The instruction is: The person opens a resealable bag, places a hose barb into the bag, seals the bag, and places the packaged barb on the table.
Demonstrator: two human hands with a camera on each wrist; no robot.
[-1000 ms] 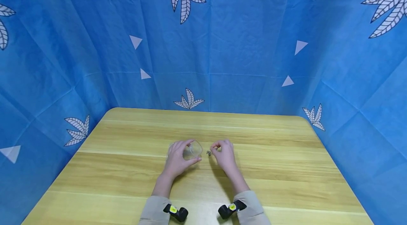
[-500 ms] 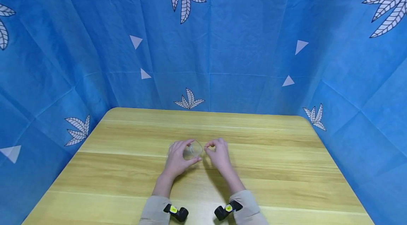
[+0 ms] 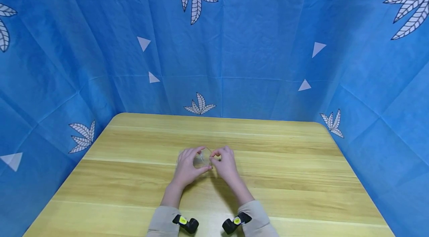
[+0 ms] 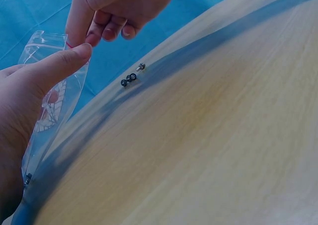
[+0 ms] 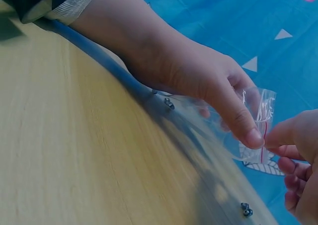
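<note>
My left hand point(image 3: 187, 166) grips a clear zip bag point(image 4: 74, 93) between thumb and fingers, its mouth with a red line facing right. A small dark screw point(image 4: 28, 179) lies low in the bag. At that mouth, my right hand point(image 3: 225, 162) pinches thumb and forefinger together, right by the left thumb; a small screw between these fingertips is hidden. Several loose screws point(image 4: 130, 78) with dark heads lie on the table below the right hand, mostly covered by it in the head view.
The wood-grain table point(image 3: 301, 170) extends around both hands. Blue cloth point(image 3: 268, 43) with white leaf prints hangs behind it and along both sides. Each sleeve carries a small black camera, one on the left wrist point(image 3: 186, 223) and one on the right wrist point(image 3: 236, 223).
My right hand has moved left from above the loose screws to the bag's mouth, thumb and forefinger staying pinched. My left hand and the bag have kept their place.
</note>
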